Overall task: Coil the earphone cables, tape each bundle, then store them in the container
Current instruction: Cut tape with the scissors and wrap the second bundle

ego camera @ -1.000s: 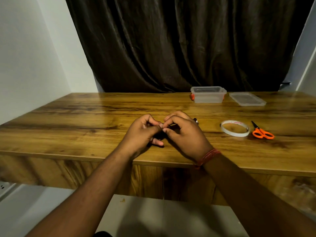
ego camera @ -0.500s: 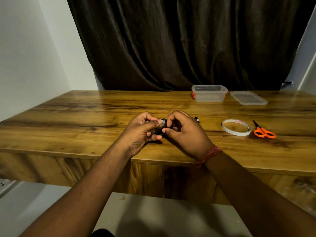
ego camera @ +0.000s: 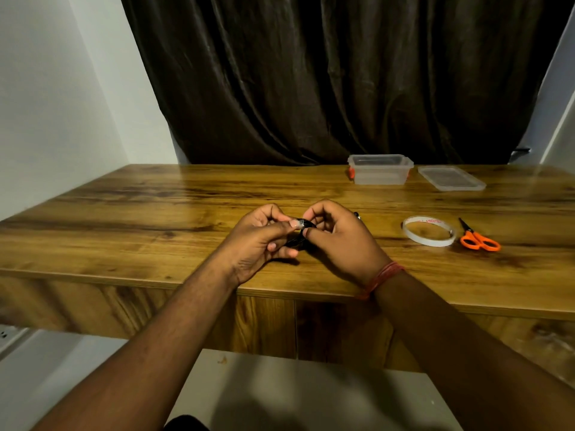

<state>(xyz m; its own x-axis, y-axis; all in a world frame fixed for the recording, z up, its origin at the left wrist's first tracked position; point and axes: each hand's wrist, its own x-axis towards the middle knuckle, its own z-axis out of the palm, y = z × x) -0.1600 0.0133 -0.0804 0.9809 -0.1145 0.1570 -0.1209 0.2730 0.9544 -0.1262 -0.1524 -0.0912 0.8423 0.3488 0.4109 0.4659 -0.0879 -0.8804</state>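
A small black coiled earphone bundle (ego camera: 301, 233) sits between both hands just above the wooden table (ego camera: 155, 219). My left hand (ego camera: 259, 241) pinches it with the thumb on top, where a bit of clear tape shows. My right hand (ego camera: 339, 236) grips the bundle's right side with curled fingers. A dark earphone tip (ego camera: 357, 215) pokes out behind my right hand. The clear container (ego camera: 380, 169) stands open at the back, its lid (ego camera: 451, 178) lying flat to its right. A roll of white tape (ego camera: 428, 231) lies right of my hands.
Orange-handled scissors (ego camera: 477, 239) lie just right of the tape roll. A dark curtain hangs behind the table, with a white wall to the left. The table's front edge runs under my wrists.
The hands have parted slightly, exposing more of the black bundle. My left thumb now presses on top of it.
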